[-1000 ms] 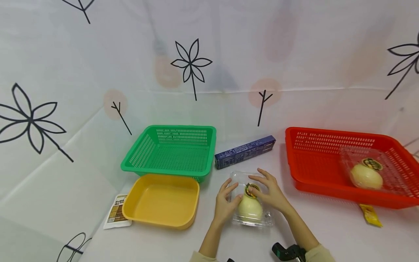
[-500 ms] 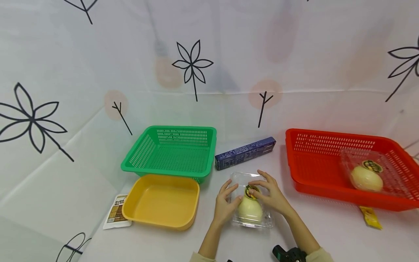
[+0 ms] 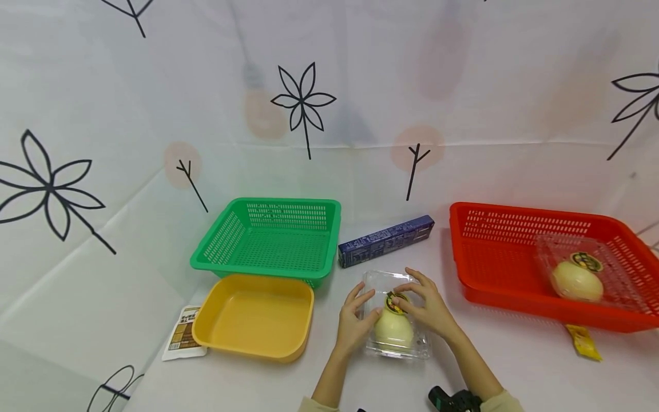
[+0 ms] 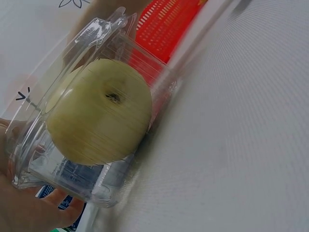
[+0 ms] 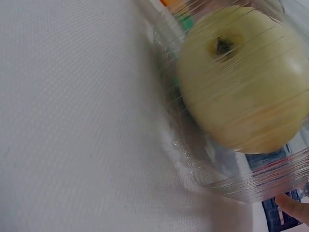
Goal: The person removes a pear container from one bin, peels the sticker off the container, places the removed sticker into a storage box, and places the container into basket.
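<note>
I see both hands on a clear box (image 3: pixel 396 320) that sits on the worktop (image 3: pixel 515 366) in front of me, between the yellow tray (image 3: pixel 254 315) and the red basket (image 3: pixel 540 263); inside it lies a pale yellow fruit (image 3: pixel 393 331) with a round dark label (image 3: pixel 396 301) above it. My left hand (image 3: pixel 352 323) cups the box's left side, fingers curled against the wall; its wrist view shows the fingers (image 4: pixel 29 212) under the clear plastic, so the grip is closed on the box. My right hand (image 3: pixel 429 306) lies over the lid's right part, fingers bent down onto the label and lid; that grip too has hold of the box. The box rests flat on the worktop. Behind it a blue carton (image 3: pixel 386 239) lies near the green basket (image 3: pixel 270 237); the red basket holds a second boxed fruit (image 3: pixel 576 277); a yellow packet (image 3: pixel 582 342) lies just in front of that basket; a printed sachet (image 3: pixel 181 337) touches the tray's left edge.
</note>
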`<state>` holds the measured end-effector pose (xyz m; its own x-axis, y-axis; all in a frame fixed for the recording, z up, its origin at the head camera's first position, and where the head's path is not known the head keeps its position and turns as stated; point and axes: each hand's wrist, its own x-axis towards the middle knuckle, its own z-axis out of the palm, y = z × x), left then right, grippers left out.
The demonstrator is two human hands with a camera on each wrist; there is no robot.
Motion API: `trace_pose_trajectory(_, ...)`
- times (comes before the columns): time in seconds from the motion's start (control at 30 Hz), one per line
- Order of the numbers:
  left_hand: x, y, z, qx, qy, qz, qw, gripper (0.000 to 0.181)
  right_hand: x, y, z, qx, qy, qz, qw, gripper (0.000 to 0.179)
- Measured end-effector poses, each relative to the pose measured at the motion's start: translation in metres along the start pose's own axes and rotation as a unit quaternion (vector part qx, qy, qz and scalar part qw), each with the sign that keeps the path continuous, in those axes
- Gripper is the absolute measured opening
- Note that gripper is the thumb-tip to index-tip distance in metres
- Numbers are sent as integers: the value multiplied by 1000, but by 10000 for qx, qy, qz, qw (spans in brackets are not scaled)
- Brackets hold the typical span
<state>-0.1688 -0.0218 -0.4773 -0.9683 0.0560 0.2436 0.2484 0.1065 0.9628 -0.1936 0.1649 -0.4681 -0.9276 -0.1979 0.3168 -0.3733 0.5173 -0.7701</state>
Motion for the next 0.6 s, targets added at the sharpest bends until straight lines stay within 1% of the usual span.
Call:
trace_pose_trajectory(0.07,0,-2,0,-39,-3,12,10000,40,0,0,0,21,51,9,10000,14)
trace_pose_trajectory(0.23,0,-3,0,-15,-1,-15,10000,40,-1,1,1,-92,83,-7,9999,27)
trace_pose_trajectory(0.33,0,-3,0,-32,-7,-46,10000,40,-1,1,1,-169,41,-42,9998,28)
trace_pose_trajectory(0.47,1,-4,0,-44,-9,-25,10000,40,0,-1,0,-271,-199,-128,9994,23)
trace_pose_trajectory(0.6,1,-5,1,-46,-18,-70,10000,40,0,-3,-2,-441,-468,-170,9978,25)
